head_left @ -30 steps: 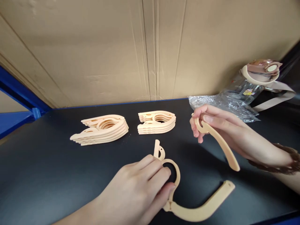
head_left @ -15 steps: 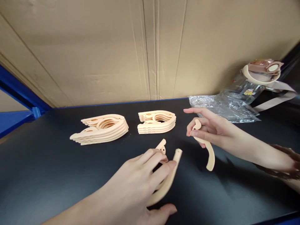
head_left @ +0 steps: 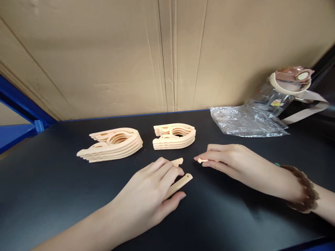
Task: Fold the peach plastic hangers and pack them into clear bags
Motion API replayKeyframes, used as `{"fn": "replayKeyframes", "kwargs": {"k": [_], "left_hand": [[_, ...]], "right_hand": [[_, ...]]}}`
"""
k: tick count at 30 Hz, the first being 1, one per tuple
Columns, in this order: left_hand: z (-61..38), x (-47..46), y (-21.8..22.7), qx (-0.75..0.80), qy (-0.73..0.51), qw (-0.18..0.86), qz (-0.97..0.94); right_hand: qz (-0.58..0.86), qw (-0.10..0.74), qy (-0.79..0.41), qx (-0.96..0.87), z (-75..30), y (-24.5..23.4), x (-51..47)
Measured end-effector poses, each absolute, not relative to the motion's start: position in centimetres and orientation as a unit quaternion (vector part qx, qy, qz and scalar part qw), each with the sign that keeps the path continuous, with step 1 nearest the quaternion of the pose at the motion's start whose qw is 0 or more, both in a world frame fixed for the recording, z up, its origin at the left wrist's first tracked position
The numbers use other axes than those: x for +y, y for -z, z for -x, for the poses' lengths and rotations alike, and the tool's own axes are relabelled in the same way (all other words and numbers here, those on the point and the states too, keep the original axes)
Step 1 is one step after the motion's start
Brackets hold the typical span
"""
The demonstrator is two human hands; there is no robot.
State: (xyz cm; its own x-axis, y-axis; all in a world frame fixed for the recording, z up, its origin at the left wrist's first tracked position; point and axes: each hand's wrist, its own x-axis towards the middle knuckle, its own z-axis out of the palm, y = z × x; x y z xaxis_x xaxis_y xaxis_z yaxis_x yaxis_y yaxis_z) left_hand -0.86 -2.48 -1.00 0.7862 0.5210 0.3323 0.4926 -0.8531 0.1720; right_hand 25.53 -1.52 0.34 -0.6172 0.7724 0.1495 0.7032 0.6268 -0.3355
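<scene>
My left hand (head_left: 150,190) lies palm down over a folded peach plastic hanger (head_left: 180,182), fingers curled round it; only its two arm tips stick out past my fingers. My right hand (head_left: 230,164) rests low on the black table (head_left: 52,195), closed over a peach hanger arm whose small tip (head_left: 200,160) shows at my fingertips, a short gap right of the folded hanger. Beyond my hands lie two stacks of folded hangers, one at the left (head_left: 111,144) and one in the middle (head_left: 174,136).
A crumpled clear plastic bag (head_left: 246,122) lies at the back right, with a clear bottle with a beige lid and strap (head_left: 285,89) behind it. Cardboard (head_left: 162,55) walls the table's far edge. A blue metal frame (head_left: 23,111) runs at the left.
My left hand folded the open hanger flat and now covers it. My right hand came down from mid-air to the table with its loose arm, tip pointing left toward the folded hanger.
</scene>
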Motion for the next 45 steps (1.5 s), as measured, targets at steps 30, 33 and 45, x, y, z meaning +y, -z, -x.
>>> {"fn": "replayKeyframes", "kwargs": {"k": [30,33,45], "left_hand": [[0.3,-2.5,1.1,0.202,-0.189,-0.068,-0.958],[0.3,-2.6,0.9,0.199,-0.194,-0.075,-0.958],[0.5,-2.5,2.3,0.246,-0.218,0.007,-0.944]], "right_hand": [[0.45,0.103,-0.366,-0.808,-24.0,-0.9,-3.4],[0.443,0.089,-0.343,-0.824,-23.9,-0.8,-3.5],[0.38,0.085,-0.256,-0.885,-23.5,-1.0,-3.9]]}}
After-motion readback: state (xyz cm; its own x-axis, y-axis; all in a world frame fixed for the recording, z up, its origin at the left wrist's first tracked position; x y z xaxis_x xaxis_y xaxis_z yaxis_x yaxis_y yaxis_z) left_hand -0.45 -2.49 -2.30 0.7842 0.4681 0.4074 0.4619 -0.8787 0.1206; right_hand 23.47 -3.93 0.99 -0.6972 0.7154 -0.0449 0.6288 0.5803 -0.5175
